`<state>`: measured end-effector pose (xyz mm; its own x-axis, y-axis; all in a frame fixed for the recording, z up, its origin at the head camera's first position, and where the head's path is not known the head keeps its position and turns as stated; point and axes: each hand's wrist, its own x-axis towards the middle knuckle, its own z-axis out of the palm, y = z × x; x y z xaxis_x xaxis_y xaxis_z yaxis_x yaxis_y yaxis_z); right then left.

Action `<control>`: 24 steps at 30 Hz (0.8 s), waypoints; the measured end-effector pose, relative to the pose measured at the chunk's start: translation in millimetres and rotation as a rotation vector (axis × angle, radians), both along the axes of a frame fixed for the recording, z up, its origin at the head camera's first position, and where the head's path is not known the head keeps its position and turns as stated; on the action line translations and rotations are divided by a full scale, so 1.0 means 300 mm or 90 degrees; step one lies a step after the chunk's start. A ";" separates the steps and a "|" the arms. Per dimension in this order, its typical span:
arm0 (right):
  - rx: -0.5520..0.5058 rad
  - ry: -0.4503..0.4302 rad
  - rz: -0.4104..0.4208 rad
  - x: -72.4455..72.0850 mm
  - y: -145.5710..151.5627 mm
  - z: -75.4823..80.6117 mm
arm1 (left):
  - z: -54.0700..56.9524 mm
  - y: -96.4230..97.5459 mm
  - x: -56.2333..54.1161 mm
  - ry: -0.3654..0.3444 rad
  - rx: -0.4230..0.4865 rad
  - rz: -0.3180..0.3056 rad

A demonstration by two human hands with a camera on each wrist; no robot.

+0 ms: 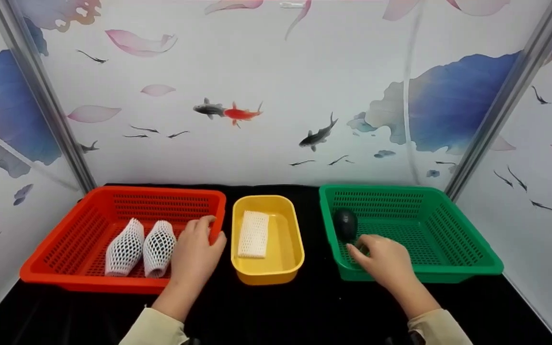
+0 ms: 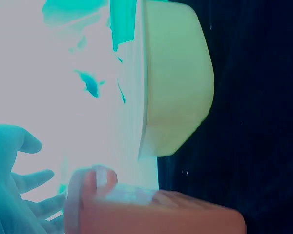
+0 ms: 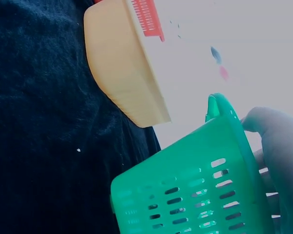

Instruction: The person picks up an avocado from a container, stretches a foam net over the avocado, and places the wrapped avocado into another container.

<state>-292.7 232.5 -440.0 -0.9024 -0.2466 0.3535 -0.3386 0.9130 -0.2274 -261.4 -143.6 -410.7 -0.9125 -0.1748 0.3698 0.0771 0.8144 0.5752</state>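
My left hand [image 1: 195,253] hovers over the right end of the red basket [image 1: 113,281], fingers loosely bent and holding nothing. In the left wrist view its fingers [image 2: 34,181] are spread apart. Beside it in the basket lie two bulging white foam net sleeves [image 1: 125,249]; what they contain cannot be made out. My right hand [image 1: 385,261] reaches over the near rim of the green basket [image 1: 448,270], thumb and fingers apart. Just beyond its fingertips, a dark, smooth oval object [image 1: 345,224] sits against the basket's left wall; no grip on it is visible.
Between the baskets stands a yellow tub [image 1: 283,239] with a flat white foam net [image 1: 253,235] in it. Black cloth [image 1: 276,316] covers the table. Behind rises a white panel [image 1: 276,153] printed with fish and petals, with metal posts [image 1: 501,105] at the corners.
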 end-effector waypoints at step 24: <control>-0.064 -0.128 -0.034 -0.072 0.028 0.021 | -0.061 0.197 -0.031 -0.076 -0.012 -0.140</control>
